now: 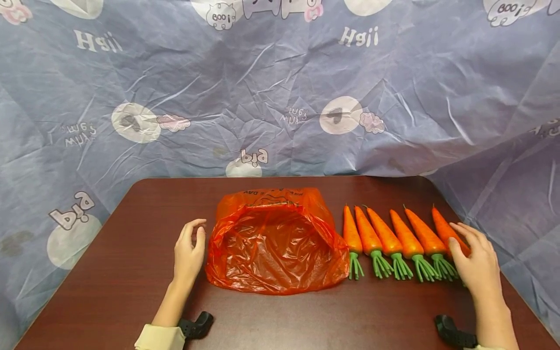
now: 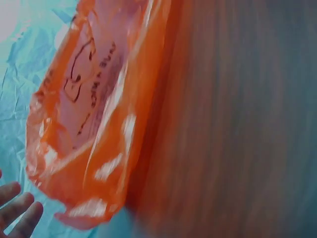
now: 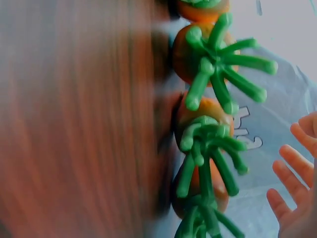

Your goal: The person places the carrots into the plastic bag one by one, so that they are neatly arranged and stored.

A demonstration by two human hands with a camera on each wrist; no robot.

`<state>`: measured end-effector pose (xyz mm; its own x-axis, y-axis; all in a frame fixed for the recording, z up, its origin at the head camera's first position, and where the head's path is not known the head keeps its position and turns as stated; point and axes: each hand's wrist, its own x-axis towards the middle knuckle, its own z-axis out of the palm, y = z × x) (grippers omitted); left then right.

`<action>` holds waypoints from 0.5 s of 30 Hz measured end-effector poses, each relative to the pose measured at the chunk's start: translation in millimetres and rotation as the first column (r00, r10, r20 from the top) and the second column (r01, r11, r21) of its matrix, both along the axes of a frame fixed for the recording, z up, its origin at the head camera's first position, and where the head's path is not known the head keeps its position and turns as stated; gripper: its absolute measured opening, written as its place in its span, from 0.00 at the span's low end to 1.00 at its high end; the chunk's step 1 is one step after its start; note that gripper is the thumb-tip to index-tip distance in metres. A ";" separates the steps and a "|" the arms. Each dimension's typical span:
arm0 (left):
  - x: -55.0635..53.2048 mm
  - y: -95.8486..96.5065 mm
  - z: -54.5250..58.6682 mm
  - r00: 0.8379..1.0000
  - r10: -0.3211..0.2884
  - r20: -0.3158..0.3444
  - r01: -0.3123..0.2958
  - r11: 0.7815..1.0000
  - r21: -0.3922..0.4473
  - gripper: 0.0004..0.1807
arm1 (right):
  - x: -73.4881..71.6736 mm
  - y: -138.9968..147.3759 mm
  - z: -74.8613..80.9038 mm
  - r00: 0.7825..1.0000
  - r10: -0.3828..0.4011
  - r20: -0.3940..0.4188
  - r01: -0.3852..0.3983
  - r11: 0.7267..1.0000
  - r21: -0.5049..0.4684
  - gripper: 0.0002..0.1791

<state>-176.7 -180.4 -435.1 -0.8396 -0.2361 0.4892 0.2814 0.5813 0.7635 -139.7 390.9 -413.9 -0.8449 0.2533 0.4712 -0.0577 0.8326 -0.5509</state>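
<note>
An orange-red plastic bag (image 1: pixel 275 243) lies on the table with its wide mouth facing me. To its left my left hand (image 1: pixel 190 250) hovers, fingers loosely bent around nothing; in the left wrist view its fingertips (image 2: pixel 25 213) show just off the bag's edge. Several carrots (image 1: pixel 378 231) with green stubby tops lie in a row right of the bag. My right hand (image 1: pixel 479 260) is over the rightmost carrot (image 1: pixel 443 223) and hides part of it. The right wrist view shows its fingers (image 3: pixel 287 183) spread, with nothing between them, apart from the green tops (image 3: pixel 213 64).
Everything lies on a dark reddish-brown table (image 1: pixel 153 214). A blue-grey printed sheet (image 1: pixel 262 97) hangs behind it and along the right side. The leftmost carrot (image 1: pixel 351 231) lies right at the bag's right edge. Each wrist wears a black camera mount (image 1: pixel 198 324).
</note>
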 end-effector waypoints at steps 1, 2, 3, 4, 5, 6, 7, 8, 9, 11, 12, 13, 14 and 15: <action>-0.2 1.2 -2.1 1.000 0.002 -0.011 -0.001 0.999 0.046 0.12 | 0.1 2.1 -1.3 1.000 -0.005 -0.005 0.005 1.000 0.000 0.21; -0.4 2.3 -4.4 1.000 0.000 -0.024 0.002 0.996 0.089 0.12 | 0.4 4.0 -2.6 1.000 -0.008 -0.010 0.008 1.000 -0.003 0.21; -0.6 3.4 -6.5 0.999 -0.002 -0.038 0.007 0.992 0.126 0.12 | 0.8 5.8 -4.2 1.000 -0.013 -0.016 0.013 1.000 -0.006 0.21; -0.6 4.4 -8.4 0.999 -0.004 -0.051 0.012 0.987 0.159 0.11 | 1.2 7.6 -6.1 1.000 -0.017 -0.025 0.017 1.000 -0.009 0.21; -0.5 5.3 -10.1 0.998 -0.007 -0.067 0.019 0.982 0.190 0.11 | 1.6 9.1 -8.0 0.999 -0.021 -0.036 0.021 1.000 -0.010 0.21; 0.1 6.4 -11.4 0.997 -0.015 -0.080 0.032 0.976 0.216 0.11 | 2.0 10.7 -10.0 0.999 -0.024 -0.048 0.024 1.000 -0.012 0.21; 0.9 7.5 -12.1 0.995 -0.025 -0.094 0.047 0.969 0.241 0.11 | 2.3 12.2 -11.9 0.998 -0.027 -0.063 0.026 1.000 -0.014 0.20; 2.5 9.0 -11.4 0.993 -0.035 -0.109 0.062 0.964 0.259 0.11 | 2.5 13.6 -13.8 0.997 -0.030 -0.076 0.029 0.999 -0.015 0.20; 4.4 10.5 -10.3 0.992 -0.044 -0.121 0.076 0.959 0.272 0.10 | 2.9 14.8 -15.6 0.996 -0.033 -0.086 0.032 0.999 -0.015 0.20; 7.8 13.4 -7.1 0.987 -0.072 -0.146 0.113 0.950 0.292 0.11 | 3.4 17.2 -18.6 0.995 -0.037 -0.091 0.035 0.999 -0.020 0.20; 9.5 14.7 -5.0 0.984 -0.086 -0.157 0.131 0.946 0.297 0.11 | 3.7 18.3 -20.1 0.995 -0.040 -0.090 0.038 0.999 -0.024 0.20; 10.8 15.8 -3.1 0.981 -0.097 -0.171 0.145 0.944 0.296 0.11 | 4.1 19.4 -21.5 0.995 -0.042 -0.087 0.040 0.999 -0.028 0.20; 12.0 16.6 -1.4 0.977 -0.106 -0.182 0.157 0.943 0.293 0.11 | 4.6 20.4 -22.9 0.996 -0.045 -0.082 0.043 0.999 -0.032 0.20; 12.3 17.0 -0.6 0.974 -0.116 -0.194 0.170 0.942 0.291 0.11 | 5.2 21.4 -24.4 0.996 -0.049 -0.077 0.046 0.998 -0.037 0.20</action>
